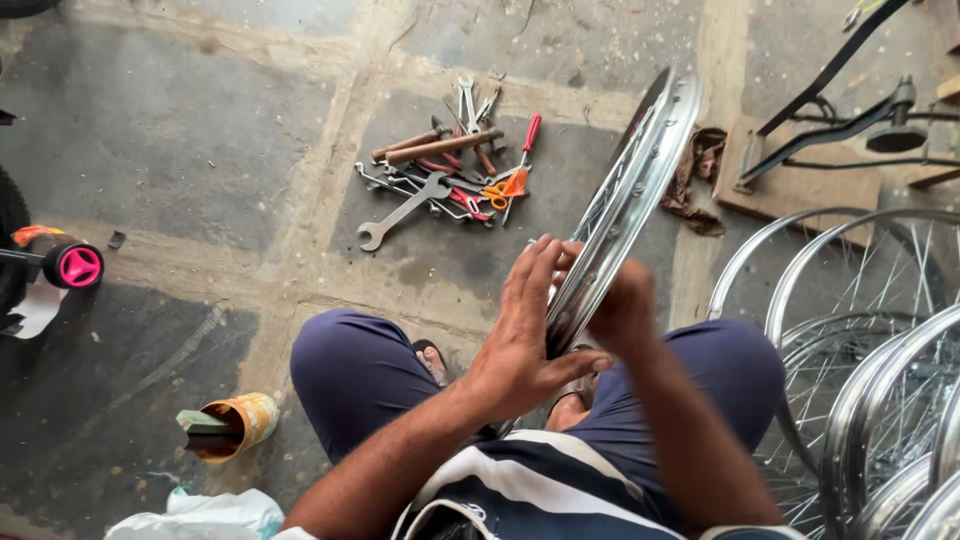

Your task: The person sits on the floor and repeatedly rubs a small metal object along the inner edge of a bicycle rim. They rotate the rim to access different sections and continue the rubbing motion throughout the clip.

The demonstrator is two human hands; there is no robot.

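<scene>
The left hand [525, 330] lies flat and open against the near face of a chrome rim [625, 200], fingers spread upward and the thumb hooked under the rim's lower edge. The right hand [622, 310] is curled around the same stretch of rim from the far side; whether it grips tightly cannot be told, since the fingers are hidden behind the metal. The rim stands on edge, tilted away from the person, its lower end between the knees [350, 370] and its upper end reaching out over the stone floor [200, 130].

Beyond the hands a heap of tools [450, 170] lies loose on the floor: spanners, a wooden-handled hammer, screwdrivers, orange-handled scissors. A brown rag [695, 180] sits just beside the rim's far end.

To the left, near the thigh, a yellow tin [240, 425] lies tipped on its side with a greenish block poking from its mouth. A white bag [200, 515] lies below it.

On the right, more spoked wheels [870, 400] stand stacked together.
</scene>
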